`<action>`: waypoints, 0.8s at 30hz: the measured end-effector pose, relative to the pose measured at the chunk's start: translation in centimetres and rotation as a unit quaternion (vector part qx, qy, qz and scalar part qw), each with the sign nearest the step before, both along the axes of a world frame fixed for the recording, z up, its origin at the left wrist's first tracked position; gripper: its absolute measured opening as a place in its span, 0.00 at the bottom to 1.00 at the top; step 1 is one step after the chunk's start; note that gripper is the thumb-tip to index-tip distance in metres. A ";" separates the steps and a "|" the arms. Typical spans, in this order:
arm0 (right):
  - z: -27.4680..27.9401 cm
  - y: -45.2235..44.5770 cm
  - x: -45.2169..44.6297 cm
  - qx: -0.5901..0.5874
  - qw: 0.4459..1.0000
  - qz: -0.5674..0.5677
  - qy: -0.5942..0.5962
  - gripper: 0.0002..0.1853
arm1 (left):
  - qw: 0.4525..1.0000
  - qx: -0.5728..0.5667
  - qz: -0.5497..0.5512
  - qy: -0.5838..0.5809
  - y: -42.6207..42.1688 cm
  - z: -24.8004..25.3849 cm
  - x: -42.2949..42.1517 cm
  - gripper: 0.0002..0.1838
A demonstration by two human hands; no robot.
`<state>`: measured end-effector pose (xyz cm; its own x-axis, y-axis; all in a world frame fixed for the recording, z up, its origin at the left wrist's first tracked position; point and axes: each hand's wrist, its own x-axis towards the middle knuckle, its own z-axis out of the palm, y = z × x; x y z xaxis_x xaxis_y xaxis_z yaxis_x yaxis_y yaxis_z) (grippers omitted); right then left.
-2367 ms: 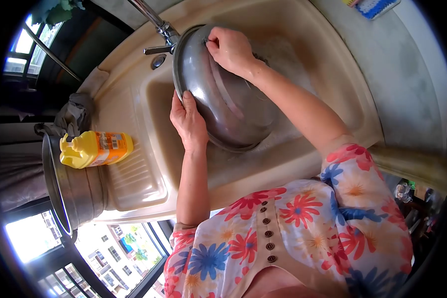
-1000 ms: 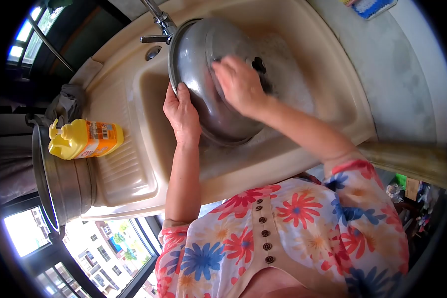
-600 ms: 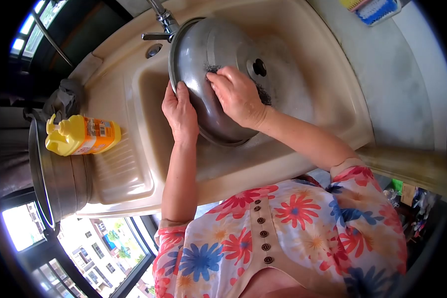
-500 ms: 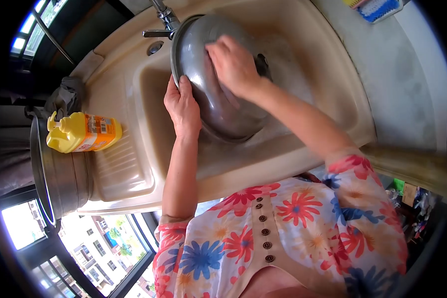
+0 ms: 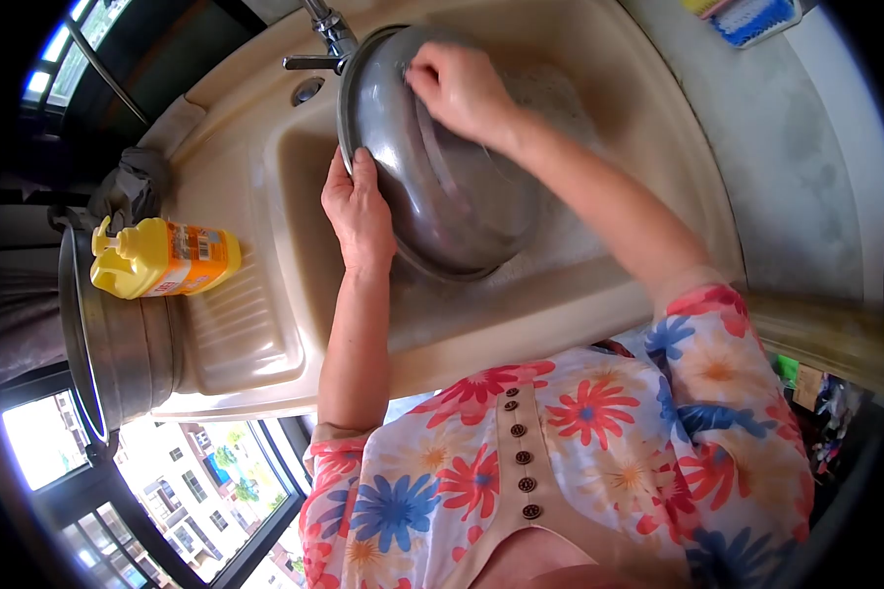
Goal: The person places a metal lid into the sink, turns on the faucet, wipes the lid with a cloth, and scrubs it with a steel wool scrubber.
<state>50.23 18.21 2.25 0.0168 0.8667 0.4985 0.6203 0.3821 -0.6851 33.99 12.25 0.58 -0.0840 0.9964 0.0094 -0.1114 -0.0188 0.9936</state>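
Note:
A large grey domed metal lid (image 5: 442, 201) stands tilted on its edge in the beige sink (image 5: 648, 147), its rim toward the left, below the tap. My left hand (image 5: 360, 218) grips that rim at the lower left, thumb on the outer face and fingers behind it. Against the upper part of the dome, my right hand (image 5: 462, 93) is closed with curled fingers. Whatever it may hold is hidden under the fingers. Wet streaks show on the metal below this hand.
The chrome tap (image 5: 332, 39) rises at the back of the sink. A yellow pump bottle (image 5: 172, 258) lies on the ribbed drainboard (image 5: 241, 339), beside a big metal pot (image 5: 133, 353). A blue-bristled brush (image 5: 751, 20) rests on the right counter (image 5: 786, 147).
My right hand has moved a little up along the dome, and its forearm has shifted with it. The black knob seen beside it is now hidden. My left hand keeps its grip.

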 end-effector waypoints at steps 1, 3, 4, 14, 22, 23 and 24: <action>-0.6 -2.3 -0.9 0.078 0.997 0.007 -0.004 0.05 | 1.000 -0.004 0.002 -0.005 0.0 -0.1 -0.1 0.15; -1.4 -7.0 -1.6 0.059 0.997 0.054 0.006 0.04 | 1.000 -0.008 0.004 -0.012 0.1 -0.2 -0.3 0.15; -1.6 -8.1 -1.6 0.047 0.997 0.057 0.007 0.04 | 1.000 -0.007 0.006 -0.007 0.1 -0.1 -0.2 0.15; -2.4 -9.7 -1.6 0.022 0.998 0.060 0.025 0.03 | 1.000 -0.009 0.008 -0.009 0.1 0.2 -0.1 0.16; -0.9 -5.7 -1.5 0.095 0.995 0.017 -0.010 0.05 | 1.000 -0.011 0.008 -0.009 0.0 0.3 0.3 0.15; -1.2 -7.2 -1.8 0.083 0.996 0.015 -0.019 0.05 | 1.000 -0.013 0.013 -0.007 -0.2 0.3 0.3 0.16; -2.2 -8.7 -2.0 0.082 0.996 0.025 -0.007 0.04 | 1.000 -0.016 0.022 -0.006 -0.2 0.2 0.2 0.16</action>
<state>48.25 9.54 0.08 -0.0321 0.7736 0.6329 0.6065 0.5184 -0.6029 34.23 12.01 0.83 -0.1268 0.9916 -0.0246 -0.1227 0.0089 0.9924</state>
